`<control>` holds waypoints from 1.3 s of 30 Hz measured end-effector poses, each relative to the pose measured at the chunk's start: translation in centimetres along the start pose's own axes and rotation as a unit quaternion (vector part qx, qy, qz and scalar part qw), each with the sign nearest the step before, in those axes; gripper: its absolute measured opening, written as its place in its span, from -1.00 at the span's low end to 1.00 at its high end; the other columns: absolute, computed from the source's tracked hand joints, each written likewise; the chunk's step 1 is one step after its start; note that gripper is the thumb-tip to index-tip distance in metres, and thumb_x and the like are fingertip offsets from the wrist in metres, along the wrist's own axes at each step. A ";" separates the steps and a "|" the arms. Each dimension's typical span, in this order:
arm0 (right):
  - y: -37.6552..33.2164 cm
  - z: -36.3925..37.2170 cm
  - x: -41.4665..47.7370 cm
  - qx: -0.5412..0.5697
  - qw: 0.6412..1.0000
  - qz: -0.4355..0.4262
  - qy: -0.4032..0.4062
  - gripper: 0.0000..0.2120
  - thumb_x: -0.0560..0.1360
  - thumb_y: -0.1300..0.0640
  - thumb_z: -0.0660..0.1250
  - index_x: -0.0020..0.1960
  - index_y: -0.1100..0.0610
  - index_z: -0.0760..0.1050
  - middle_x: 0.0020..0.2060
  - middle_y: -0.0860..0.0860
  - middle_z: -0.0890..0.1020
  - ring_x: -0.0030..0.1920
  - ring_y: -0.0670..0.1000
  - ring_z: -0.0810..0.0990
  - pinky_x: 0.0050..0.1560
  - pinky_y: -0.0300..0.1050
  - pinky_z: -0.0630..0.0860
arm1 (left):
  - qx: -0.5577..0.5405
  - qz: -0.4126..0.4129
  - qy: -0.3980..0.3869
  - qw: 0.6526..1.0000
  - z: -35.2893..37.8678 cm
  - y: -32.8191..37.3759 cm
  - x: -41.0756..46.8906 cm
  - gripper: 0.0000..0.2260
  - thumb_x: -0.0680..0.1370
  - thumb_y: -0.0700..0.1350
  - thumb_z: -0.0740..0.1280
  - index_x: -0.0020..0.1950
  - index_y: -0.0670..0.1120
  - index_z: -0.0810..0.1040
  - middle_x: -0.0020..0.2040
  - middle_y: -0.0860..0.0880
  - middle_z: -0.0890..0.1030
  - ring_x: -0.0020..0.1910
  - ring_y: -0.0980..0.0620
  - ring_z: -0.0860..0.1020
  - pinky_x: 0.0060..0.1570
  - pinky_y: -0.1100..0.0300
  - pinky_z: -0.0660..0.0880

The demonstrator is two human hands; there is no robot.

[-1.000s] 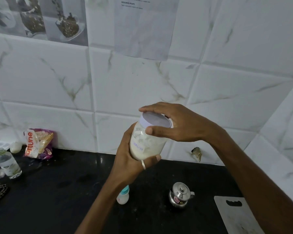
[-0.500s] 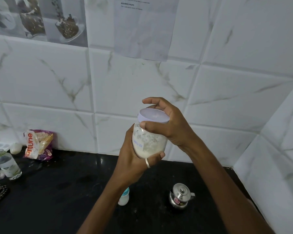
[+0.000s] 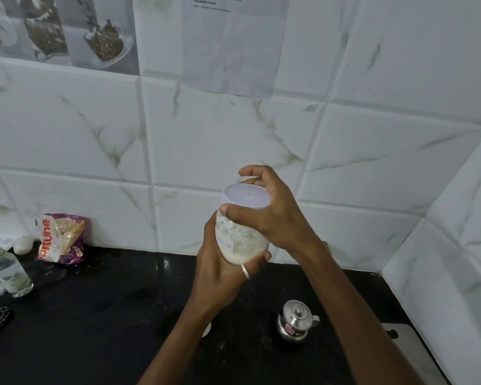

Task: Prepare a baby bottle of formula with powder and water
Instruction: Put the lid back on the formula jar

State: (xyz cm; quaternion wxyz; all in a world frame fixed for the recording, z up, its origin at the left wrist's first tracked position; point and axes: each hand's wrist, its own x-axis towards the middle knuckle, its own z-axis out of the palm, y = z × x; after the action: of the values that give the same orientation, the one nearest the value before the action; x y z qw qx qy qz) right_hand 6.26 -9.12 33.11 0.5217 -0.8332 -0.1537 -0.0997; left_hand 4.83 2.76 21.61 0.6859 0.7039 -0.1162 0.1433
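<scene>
I hold a clear jar of white formula powder (image 3: 240,241) in the air above the black counter. My left hand (image 3: 220,276) grips its body from below and behind. My right hand (image 3: 267,211) curls round its pale lilac lid (image 3: 246,197), thumb on the near rim and fingers over the far side. The baby bottle (image 3: 207,330) stands on the counter below, almost wholly hidden by my left forearm; only a white sliver shows. A small steel kettle with a lid (image 3: 296,323) stands on the counter to the right of it.
At the far left stand a small clear glass bottle (image 3: 10,273) and a purple and white food packet (image 3: 60,238) against the tiled wall. A white cutting board (image 3: 411,348) lies at the right edge. The black counter (image 3: 95,315) ends at a tiled corner on the right.
My right hand has turned round the lid, the wrist swinging toward me and the fingers moving to the far side. The jar has stayed at much the same height in my left hand.
</scene>
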 end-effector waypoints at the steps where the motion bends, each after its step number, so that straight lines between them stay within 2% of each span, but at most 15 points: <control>1: 0.0 -0.1 0.1 0.000 1.000 0.001 -0.003 -0.27 0.19 -0.24 0.57 0.32 -0.22 0.41 0.14 -0.16 0.60 0.24 -0.15 0.55 0.26 -0.02 0.57 | -0.010 -0.009 0.001 1.000 0.0 -0.1 0.2 -0.12 0.25 0.22 0.68 0.39 -0.21 0.47 0.13 -0.05 0.68 0.18 -0.10 0.68 0.01 0.26 0.62; 3: 0.0 -0.3 0.3 -0.005 1.000 -0.003 -0.011 -0.14 0.18 -0.29 0.58 0.41 -0.22 0.34 0.17 -0.18 0.59 0.25 -0.13 0.55 0.28 -0.01 0.57 | -0.014 0.014 0.010 1.000 -0.2 0.5 0.1 -0.18 0.31 0.04 0.70 0.45 -0.12 0.42 0.22 -0.02 0.65 0.22 -0.01 0.66 0.07 0.21 0.63; 5: -0.1 -0.5 0.4 -0.008 1.000 -0.004 -0.021 0.00 0.17 -0.31 0.58 0.50 -0.19 0.23 0.25 -0.18 0.56 0.29 -0.11 0.53 0.31 -0.02 0.56 | -0.021 0.035 0.012 0.999 -0.2 1.2 -0.1 -0.20 0.35 -0.11 0.68 0.49 0.01 0.36 0.29 0.14 0.60 0.27 0.11 0.61 0.10 0.22 0.63; 7: 0.1 -0.8 0.2 0.005 1.000 0.001 -0.027 0.06 0.18 -0.32 0.55 0.56 -0.14 0.15 0.36 -0.15 0.50 0.36 -0.07 0.49 0.34 -0.04 0.54 | -0.012 0.034 0.018 0.999 -0.2 1.7 -0.4 -0.22 0.33 -0.09 0.66 0.43 0.15 0.33 0.24 0.39 0.56 0.25 0.28 0.57 0.03 0.39 0.58; 9: 0.7 -1.1 -0.5 0.041 0.999 0.019 -0.017 0.08 0.17 -0.38 0.49 0.58 -0.12 0.14 0.42 -0.13 0.46 0.40 -0.05 0.48 0.34 -0.10 0.52 | -0.013 0.024 0.029 0.999 -0.1 2.0 -0.4 -0.22 0.31 -0.04 0.64 0.40 0.21 0.30 0.21 0.47 0.52 0.25 0.34 0.55 0.01 0.43 0.55; 13: 3.1 -0.4 -3.4 0.108 0.992 0.068 0.009 0.02 0.18 -0.39 0.49 0.54 -0.10 0.24 0.41 -0.16 0.47 0.39 -0.03 0.51 0.30 0.01 0.59 | -0.024 0.027 0.050 0.998 0.1 1.9 -0.6 -0.20 0.32 -0.09 0.67 0.41 0.20 0.31 0.23 0.36 0.56 0.22 0.24 0.61 0.00 0.25 0.63; 15: 4.5 0.3 -4.5 0.111 0.991 0.080 0.003 -0.05 0.21 -0.38 0.52 0.50 -0.10 0.30 0.37 -0.18 0.51 0.35 -0.04 0.55 0.24 0.04 0.64 | -0.015 0.025 0.043 0.999 0.7 1.5 -0.8 -0.22 0.36 -0.23 0.66 0.39 0.17 0.30 0.19 0.41 0.56 0.17 0.28 0.62 -0.06 0.31 0.62; 18: 6.1 0.4 -5.3 0.095 0.992 0.087 0.015 -0.17 0.26 -0.33 0.55 0.44 -0.13 0.37 0.30 -0.23 0.56 0.30 -0.11 0.58 0.21 -0.02 0.64 | -0.016 0.013 0.014 1.000 1.5 0.6 -1.4 -0.20 0.34 -0.26 0.63 0.42 0.13 0.30 0.20 0.34 0.59 0.19 0.17 0.65 -0.04 0.22 0.65; 22: 8.1 -1.0 -6.0 0.122 0.986 0.108 0.014 -0.36 0.39 -0.10 0.61 0.39 -0.13 0.42 0.26 -0.22 0.60 0.27 -0.07 0.61 -0.04 -0.12 0.67 | -0.016 -0.017 -0.054 0.998 1.4 -0.5 -2.1 -0.13 0.34 -0.27 0.66 0.51 0.07 0.29 0.27 0.24 0.60 0.25 0.07 0.65 0.03 0.14 0.66; 25: 10.0 -1.9 -6.6 0.107 0.988 0.111 0.010 -0.32 0.39 -0.07 0.61 0.42 -0.15 0.41 0.28 -0.26 0.58 0.29 -0.12 0.59 0.18 -0.05 0.65 | 0.012 -0.052 -0.097 0.994 0.8 -1.5 -2.1 -0.18 0.35 -0.06 0.63 0.53 0.08 0.33 0.29 0.30 0.60 0.26 0.20 0.62 0.10 0.26 0.61; 27: 11.6 -1.9 -6.9 0.107 0.987 0.121 -0.003 -0.31 0.39 -0.03 0.63 0.43 -0.16 0.40 0.27 -0.26 0.59 0.28 -0.12 0.59 0.22 -0.02 0.63 | 0.041 -0.069 -0.116 0.990 0.4 -2.7 -1.9 -0.25 0.37 -0.04 0.63 0.51 0.11 0.39 0.32 0.25 0.60 0.28 0.22 0.60 0.17 0.27 0.59; 32: 16.7 0.1 -8.5 0.107 0.981 0.164 -0.017 -0.23 0.37 0.01 0.65 0.47 -0.17 0.37 0.31 -0.23 0.57 0.32 -0.11 0.56 0.28 -0.04 0.59 | 0.088 -0.116 -0.122 0.982 1.0 -7.0 -2.9 -0.29 0.41 -0.24 0.62 0.44 0.12 0.39 0.29 0.24 0.57 0.21 0.37 0.59 0.15 0.37 0.56; 35: 20.4 1.9 -9.4 0.095 0.975 0.196 -0.041 -0.18 0.34 0.08 0.65 0.48 -0.17 0.35 0.33 -0.23 0.55 0.36 -0.11 0.52 0.35 0.04 0.56 | 0.128 -0.138 -0.119 0.975 1.3 -10.5 -4.3 -0.27 0.42 -0.37 0.57 0.44 0.08 0.35 0.27 0.25 0.54 0.17 0.48 0.55 0.12 0.48 0.51; 37: 22.6 3.1 -10.0 0.081 0.973 0.210 -0.055 -0.18 0.32 0.14 0.65 0.46 -0.17 0.35 0.31 -0.26 0.54 0.36 -0.12 0.51 0.37 0.03 0.54 | 0.160 -0.158 -0.119 0.967 1.3 -12.7 -5.4 -0.29 0.42 -0.36 0.56 0.48 0.02 0.40 0.34 0.15 0.58 0.25 0.34 0.57 0.22 0.38 0.54; 39: 24.5 4.2 -10.6 0.071 0.970 0.223 -0.065 -0.20 0.34 0.16 0.64 0.43 -0.20 0.33 0.28 -0.31 0.52 0.35 -0.14 0.50 0.38 -0.04 0.51 | 0.178 -0.181 -0.120 0.960 1.6 -14.9 -6.4 -0.25 0.42 -0.31 0.55 0.56 -0.02 0.38 0.41 0.08 0.57 0.36 0.14 0.56 0.34 0.12 0.56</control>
State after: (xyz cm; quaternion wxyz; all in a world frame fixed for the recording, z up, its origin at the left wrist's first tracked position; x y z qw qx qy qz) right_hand 5.24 -16.99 7.29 0.5776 -0.8119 -0.0046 0.0847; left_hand 4.34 1.46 5.42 0.5448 0.8360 -0.0405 -0.0506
